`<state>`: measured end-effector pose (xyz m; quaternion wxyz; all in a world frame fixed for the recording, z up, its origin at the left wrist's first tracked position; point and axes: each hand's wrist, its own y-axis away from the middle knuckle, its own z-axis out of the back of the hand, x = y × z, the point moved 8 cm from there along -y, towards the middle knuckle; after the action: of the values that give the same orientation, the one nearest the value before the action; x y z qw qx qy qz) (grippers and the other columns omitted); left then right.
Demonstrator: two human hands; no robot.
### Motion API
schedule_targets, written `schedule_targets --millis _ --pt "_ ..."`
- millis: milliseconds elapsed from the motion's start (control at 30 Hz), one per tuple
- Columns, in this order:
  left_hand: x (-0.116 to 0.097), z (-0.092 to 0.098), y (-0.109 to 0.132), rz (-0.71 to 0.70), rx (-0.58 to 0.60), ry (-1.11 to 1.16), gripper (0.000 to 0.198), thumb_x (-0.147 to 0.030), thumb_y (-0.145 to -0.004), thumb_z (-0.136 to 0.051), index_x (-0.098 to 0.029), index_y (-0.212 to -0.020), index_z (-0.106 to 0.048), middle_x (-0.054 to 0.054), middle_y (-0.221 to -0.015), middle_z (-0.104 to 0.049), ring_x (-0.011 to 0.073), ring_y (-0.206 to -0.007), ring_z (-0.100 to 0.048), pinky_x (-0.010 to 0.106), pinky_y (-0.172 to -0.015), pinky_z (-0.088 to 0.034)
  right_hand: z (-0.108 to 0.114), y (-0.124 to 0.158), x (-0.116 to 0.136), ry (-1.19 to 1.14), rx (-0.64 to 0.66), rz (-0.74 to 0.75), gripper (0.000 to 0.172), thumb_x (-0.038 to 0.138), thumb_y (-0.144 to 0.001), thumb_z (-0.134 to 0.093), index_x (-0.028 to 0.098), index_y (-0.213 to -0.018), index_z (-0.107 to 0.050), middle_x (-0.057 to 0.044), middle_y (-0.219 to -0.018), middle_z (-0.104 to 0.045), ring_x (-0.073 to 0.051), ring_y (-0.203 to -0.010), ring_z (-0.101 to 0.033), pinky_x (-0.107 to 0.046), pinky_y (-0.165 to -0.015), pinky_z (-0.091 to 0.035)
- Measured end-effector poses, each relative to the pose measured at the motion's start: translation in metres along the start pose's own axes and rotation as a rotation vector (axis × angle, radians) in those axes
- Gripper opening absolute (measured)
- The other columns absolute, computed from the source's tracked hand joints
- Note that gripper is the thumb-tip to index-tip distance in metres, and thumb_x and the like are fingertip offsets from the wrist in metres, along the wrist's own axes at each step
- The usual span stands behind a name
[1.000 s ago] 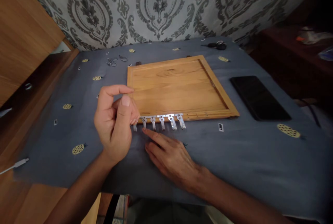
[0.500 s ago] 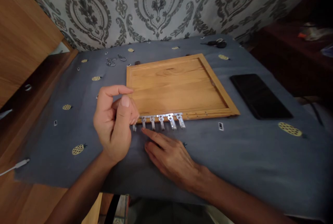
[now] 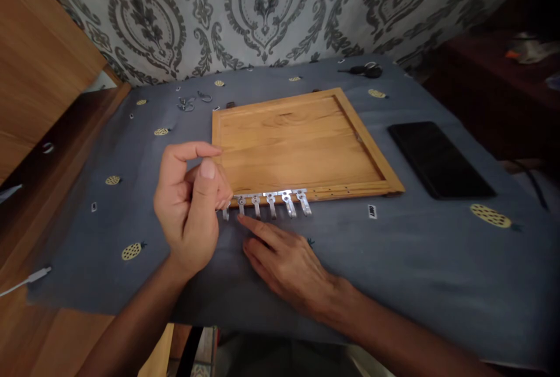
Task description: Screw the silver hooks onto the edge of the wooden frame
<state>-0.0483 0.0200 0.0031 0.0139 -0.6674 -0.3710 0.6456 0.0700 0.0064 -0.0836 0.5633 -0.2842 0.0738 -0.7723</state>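
A shallow wooden tray-like frame (image 3: 306, 187) lies on a grey-blue cloth. Along its near edge runs a row of several small silver metal clips (image 3: 273, 202). My left hand (image 3: 188, 208) hovers at the row's left end, fingers curled with thumb against them, close to the leftmost clip; what it pinches, if anything, is hidden. My right hand (image 3: 284, 263) rests flat on the cloth just below the row, fingers stretched out, the index fingertip pointing at the second clip from the left.
A black phone (image 3: 437, 158) lies right of the frame. Loose metal bits (image 3: 188, 103) sit at the back left, scissors (image 3: 365, 70) at the back. A wooden cabinet (image 3: 39, 56) stands left, a white cable (image 3: 26, 280) at the near left edge.
Almost nothing: both hands keep their places by the clips; the view has shifted slightly.
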Motion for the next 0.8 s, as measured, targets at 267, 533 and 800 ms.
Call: schedule_targets --millis 267,533,800 --pt "0.001 0.0 0.0 0.002 0.002 -0.001 0.006 -0.025 -0.098 -0.058 -0.021 -0.096 -0.062 -0.007 -0.051 -0.037 0.0087 -0.044 -0.036 0.028 -0.046 -0.03 0.0 0.0 0.0 0.013 0.0 -0.004 0.022 0.012 -0.096 -0.049 0.014 -0.084 -0.068 -0.015 -0.128 -0.068 -0.021 -0.088 -0.071 -0.034 -0.068 -0.062" --pt "0.001 -0.004 -0.003 0.001 0.052 -0.079 0.009 -0.028 -0.099 -0.054 -0.021 -0.099 -0.06 -0.006 -0.055 -0.04 0.0096 -0.046 -0.039 0.028 -0.046 -0.032 0.001 -0.001 0.0 0.003 0.002 -0.008 0.023 0.01 -0.096 -0.049 0.014 -0.084 -0.068 -0.015 -0.128 -0.068 -0.022 -0.09 -0.072 -0.035 -0.071 -0.063" --pt "0.006 -0.013 -0.012 0.047 0.131 -0.132 0.016 -0.037 -0.098 -0.055 -0.022 -0.102 -0.058 -0.004 -0.061 -0.044 0.0117 -0.053 -0.047 0.027 -0.051 -0.039 -0.002 -0.001 0.0 -0.006 0.055 -0.006 0.022 0.01 -0.096 -0.048 0.015 -0.087 -0.068 -0.015 -0.132 -0.066 -0.022 -0.095 -0.071 -0.037 -0.076 -0.062"
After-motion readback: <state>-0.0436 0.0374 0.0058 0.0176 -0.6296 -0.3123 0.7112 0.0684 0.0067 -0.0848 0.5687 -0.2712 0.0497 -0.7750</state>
